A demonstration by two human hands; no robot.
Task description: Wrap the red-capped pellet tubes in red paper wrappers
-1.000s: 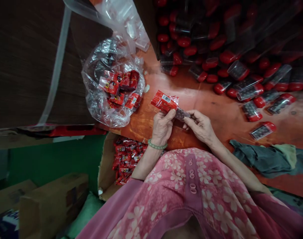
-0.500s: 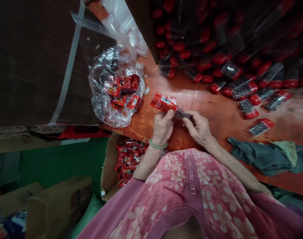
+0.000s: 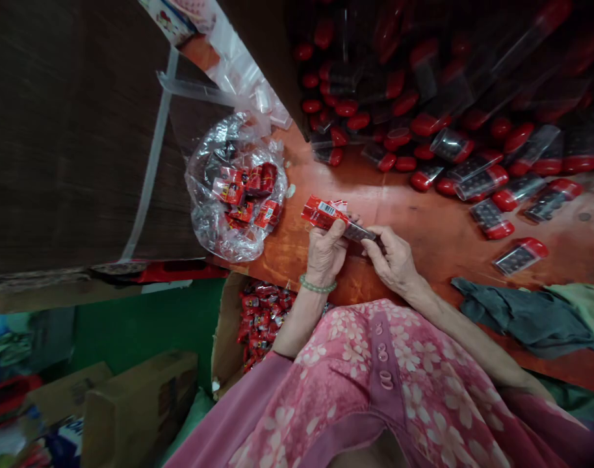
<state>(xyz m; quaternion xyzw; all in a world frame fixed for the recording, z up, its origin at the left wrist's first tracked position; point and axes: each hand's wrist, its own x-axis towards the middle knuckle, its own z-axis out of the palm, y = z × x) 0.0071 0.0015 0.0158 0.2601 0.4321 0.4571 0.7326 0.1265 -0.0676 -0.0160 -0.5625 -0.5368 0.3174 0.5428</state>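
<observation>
My left hand (image 3: 326,252) is closed on red printed cards (image 3: 318,210), its thumb pressing from above. A white barcode label shows on the top one, and more red edges stick out behind it. From under the left thumb a narrow dark see-through pack (image 3: 359,232) reaches rightwards, overlapping the cards; whether it is inside or on top of them I cannot tell. My right hand (image 3: 393,261) pinches the far end of this pack between thumb and fingers. Both hands are held above the orange-red table (image 3: 346,279), close to my body.
Left of my hands lies a clear plastic bag (image 3: 206,227) with red printed packets (image 3: 231,188). Several red-capped clear containers (image 3: 520,255) are heaped at the right back. A dark cloth (image 3: 516,318) lies at right; an open carton (image 3: 226,325) of small red packs stands below the table edge.
The whole view has shifted a little, so things sit lower and further right. The red cards have tilted slightly, and the dark pack lies straighter between my hands. Both hands keep their hold.
</observation>
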